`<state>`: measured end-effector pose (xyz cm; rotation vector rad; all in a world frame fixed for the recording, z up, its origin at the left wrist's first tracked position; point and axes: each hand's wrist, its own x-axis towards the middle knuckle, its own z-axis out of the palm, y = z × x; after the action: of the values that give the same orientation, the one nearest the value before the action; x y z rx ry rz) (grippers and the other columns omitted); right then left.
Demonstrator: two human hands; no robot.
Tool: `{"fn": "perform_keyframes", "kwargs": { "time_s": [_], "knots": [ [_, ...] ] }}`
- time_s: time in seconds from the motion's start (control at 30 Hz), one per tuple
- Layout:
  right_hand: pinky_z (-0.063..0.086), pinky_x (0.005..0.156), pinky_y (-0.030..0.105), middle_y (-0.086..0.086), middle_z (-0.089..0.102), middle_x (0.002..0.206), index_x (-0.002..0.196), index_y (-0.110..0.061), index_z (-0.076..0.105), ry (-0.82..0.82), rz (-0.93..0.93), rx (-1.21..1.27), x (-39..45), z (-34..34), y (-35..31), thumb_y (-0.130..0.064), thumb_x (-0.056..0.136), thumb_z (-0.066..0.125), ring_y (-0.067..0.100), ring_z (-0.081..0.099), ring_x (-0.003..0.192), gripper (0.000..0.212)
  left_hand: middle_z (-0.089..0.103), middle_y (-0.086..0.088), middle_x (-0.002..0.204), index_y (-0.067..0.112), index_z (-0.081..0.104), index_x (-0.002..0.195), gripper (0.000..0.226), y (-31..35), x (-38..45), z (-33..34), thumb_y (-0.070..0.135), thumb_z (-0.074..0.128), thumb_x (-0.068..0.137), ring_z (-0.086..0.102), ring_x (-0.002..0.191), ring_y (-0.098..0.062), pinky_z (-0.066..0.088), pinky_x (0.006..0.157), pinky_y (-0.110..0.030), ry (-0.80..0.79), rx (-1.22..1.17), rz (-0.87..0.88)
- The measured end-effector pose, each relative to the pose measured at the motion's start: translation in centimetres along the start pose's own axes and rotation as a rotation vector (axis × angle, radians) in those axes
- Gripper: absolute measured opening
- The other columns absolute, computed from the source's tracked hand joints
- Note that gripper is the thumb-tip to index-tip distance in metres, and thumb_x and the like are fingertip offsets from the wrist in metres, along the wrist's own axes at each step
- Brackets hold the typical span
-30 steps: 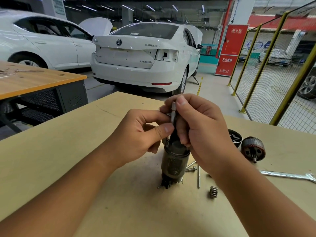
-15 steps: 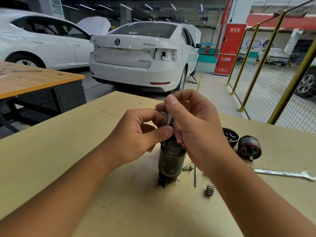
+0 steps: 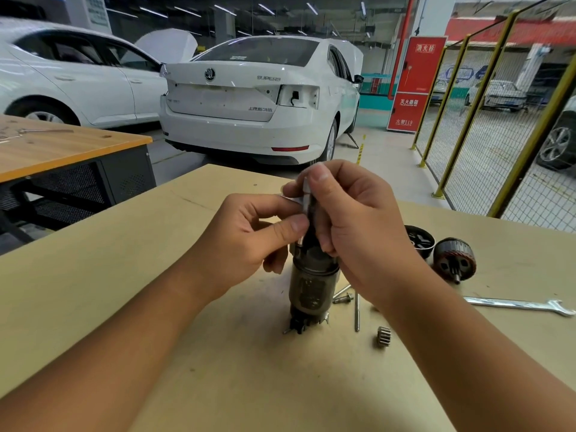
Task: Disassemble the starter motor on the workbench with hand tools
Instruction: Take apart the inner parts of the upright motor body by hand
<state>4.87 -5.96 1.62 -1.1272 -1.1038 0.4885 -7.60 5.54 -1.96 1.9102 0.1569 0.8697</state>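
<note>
The starter motor body (image 3: 311, 285), a dark grimy cylinder, stands upright on the tan workbench (image 3: 124, 307). A thin metal shaft (image 3: 306, 194) sticks up from its top. My left hand (image 3: 249, 241) pinches the shaft low down between thumb and forefinger. My right hand (image 3: 352, 219) curls round the shaft's upper part, its thumb lying along the tip. Both hands hide the top of the motor body.
To the right lie an armature (image 3: 455, 260), a black end cap (image 3: 419, 240), a wrench (image 3: 523, 305), long bolts (image 3: 357, 310) and a small pinion gear (image 3: 383, 336). Another bench (image 3: 62, 148) stands left; white cars and yellow fencing are behind.
My hands stay on the shaft with only small finger shifts; my right thumb sits higher along it. The motor body stays upright in the same spot.
</note>
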Motion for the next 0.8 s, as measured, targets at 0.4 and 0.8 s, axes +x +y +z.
{"fn": "perform_keyframes", "kwargs": {
  "time_s": [0.4, 0.8],
  "knots": [
    [0.044, 0.062, 0.044, 0.013, 0.071, 0.083, 0.092, -0.006, 0.070, -0.015, -0.021, -0.004, 0.06, -0.09, 0.31, -0.023, 0.107, 0.050, 0.007, 0.045, 0.041, 0.030, 0.068, -0.004, 0.073, 0.010, 0.077, 0.106, 0.022, 0.12, 0.01, 0.12, 0.025, 0.067, 0.093, 0.054, 0.049, -0.020, 0.048, 0.047, -0.031, 0.018, -0.032, 0.002],
    [0.042, 0.047, 0.026, 0.015, 0.075, 0.095, 0.092, -0.004, 0.060, 0.005, -0.023, 0.004, 0.03, -0.04, 0.22, -0.020, 0.099, 0.064, 0.005, 0.045, 0.041, 0.018, 0.069, 0.003, 0.078, 0.016, 0.077, 0.101, 0.020, 0.46, 0.14, -0.18, 0.028, 0.069, 0.087, 0.056, 0.051, -0.016, 0.049, 0.049, -0.025, -0.007, 0.032, 0.024]
  ]
}}
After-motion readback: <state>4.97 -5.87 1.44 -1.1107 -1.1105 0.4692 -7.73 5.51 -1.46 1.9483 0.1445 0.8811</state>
